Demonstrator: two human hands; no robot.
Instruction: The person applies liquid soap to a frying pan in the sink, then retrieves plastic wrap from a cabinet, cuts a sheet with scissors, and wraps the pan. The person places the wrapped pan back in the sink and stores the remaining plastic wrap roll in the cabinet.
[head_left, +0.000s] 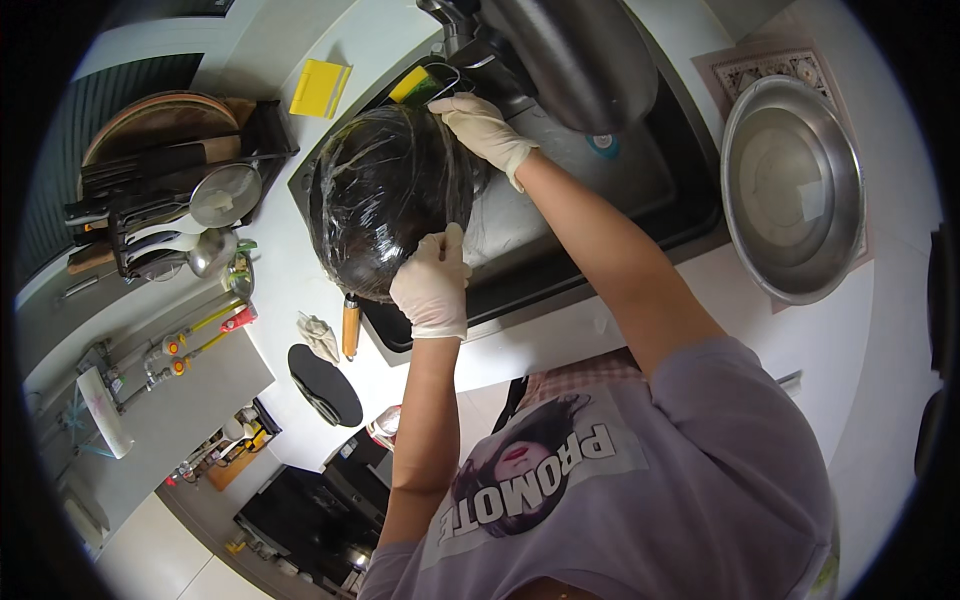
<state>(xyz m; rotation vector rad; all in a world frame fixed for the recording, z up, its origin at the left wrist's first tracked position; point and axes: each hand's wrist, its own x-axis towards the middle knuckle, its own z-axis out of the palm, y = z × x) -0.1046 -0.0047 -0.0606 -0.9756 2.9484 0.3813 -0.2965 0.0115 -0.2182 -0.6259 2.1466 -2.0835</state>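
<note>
A large round black object, wrapped in wrinkled clear plastic film, rests over the left end of the black-rimmed sink. Both hands wear pale thin gloves. My left hand pinches the film at the near right edge of the round object. My right hand has its fingertips at the film along the far right edge, beside a yellow and green sponge; its grip there is partly hidden. What lies under the film is hard to make out.
A dark cylindrical fixture overhangs the sink. On the right stands a metal basin on a patterned mat. To the left are a utensil rack, a yellow object, a wooden handle, a crumpled cloth and a dark oval pad.
</note>
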